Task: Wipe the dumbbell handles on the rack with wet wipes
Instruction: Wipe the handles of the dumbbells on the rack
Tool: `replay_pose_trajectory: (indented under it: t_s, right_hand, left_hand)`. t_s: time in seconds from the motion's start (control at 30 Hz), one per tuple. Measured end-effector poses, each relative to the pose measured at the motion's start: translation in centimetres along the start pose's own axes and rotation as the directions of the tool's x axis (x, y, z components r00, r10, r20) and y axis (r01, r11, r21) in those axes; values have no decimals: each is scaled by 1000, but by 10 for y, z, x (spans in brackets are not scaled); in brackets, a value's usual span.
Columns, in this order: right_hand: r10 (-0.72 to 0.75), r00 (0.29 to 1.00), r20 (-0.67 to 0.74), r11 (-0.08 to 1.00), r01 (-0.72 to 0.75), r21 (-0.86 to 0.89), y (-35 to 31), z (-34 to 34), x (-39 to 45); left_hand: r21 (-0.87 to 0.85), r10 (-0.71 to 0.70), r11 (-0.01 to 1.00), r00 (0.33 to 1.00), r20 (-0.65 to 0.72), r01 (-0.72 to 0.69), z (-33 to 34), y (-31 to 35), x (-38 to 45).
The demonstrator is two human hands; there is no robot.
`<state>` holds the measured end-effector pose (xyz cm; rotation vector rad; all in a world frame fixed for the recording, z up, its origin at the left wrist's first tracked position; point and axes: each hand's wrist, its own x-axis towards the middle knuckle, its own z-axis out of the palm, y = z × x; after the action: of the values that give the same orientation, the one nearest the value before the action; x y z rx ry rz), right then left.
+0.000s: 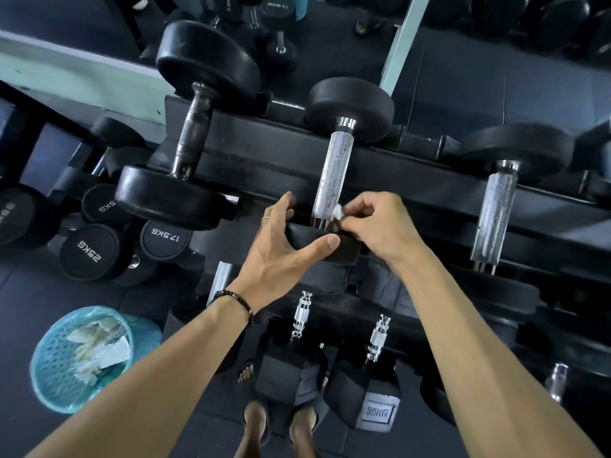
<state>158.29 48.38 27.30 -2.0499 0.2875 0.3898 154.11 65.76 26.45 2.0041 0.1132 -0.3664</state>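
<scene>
here the right hand (380,223) pinches a small white wipe (337,213) between thumb and fingertips, pressing it against the near end of the silver handle (330,173) of the middle dumbbell (347,110). the left hand (284,249) grips that dumbbell's near black weight (330,249), thumb laid along its front edge and fingers curled over the top; a ring sits on one finger and a dark bead bracelet (238,300) circles the wrist. the dumbbell lies across the top tier of the black rack (264,160), its far weight toward the wall. to its left rests a bigger dumbbell with a dark, dull handle (193,133); to its right another with a silver handle (496,213). lower tiers hold more dumbbells, two with short shiny handles just below the forearms, one block marked 30kg (378,413). at the left, round weights read 25kg and 17.5kg. on the dark floor at lower left stands a teal mesh basket (56,368) holding crumpled used wipes (96,345). sandalled feet show at the bottom edge.
</scene>
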Motion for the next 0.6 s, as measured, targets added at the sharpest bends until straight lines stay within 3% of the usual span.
replay_pose_trajectory:
  t_s: [0.17, 0.27, 0.37, 0.43, 0.53, 0.6]
  right_hand:
    - [65, 980, -187, 909, 19, 417, -25, -4, 28]
    - [101, 978, -182, 897, -10, 443, -22, 3, 29]
    - [87, 996, -26, 926, -71, 370, -9, 2, 10]
    - [98, 994, -54, 905, -66, 420, -13, -2, 18]
    - [194, 962, -194, 765, -25, 644, -35, -2, 50]
    - [288, 944, -160, 618, -55, 784, -39, 1, 65]
  left_hand:
    - [-5, 5, 1000, 1000, 12, -5, -2, 1, -1]
    - [2, -7, 1000, 1000, 20, 7, -2, 0, -1]
    - [8, -9, 1000, 1000, 20, 9, -2, -1, -1]
    - [7, -8, 1000, 1000, 18, 7, -1, 0, 0]
    - [-1, -8, 1000, 1000, 5, 8, 0, 0, 1]
    - [-6, -8, 1000, 1000, 2, 8, -1, 0, 1]
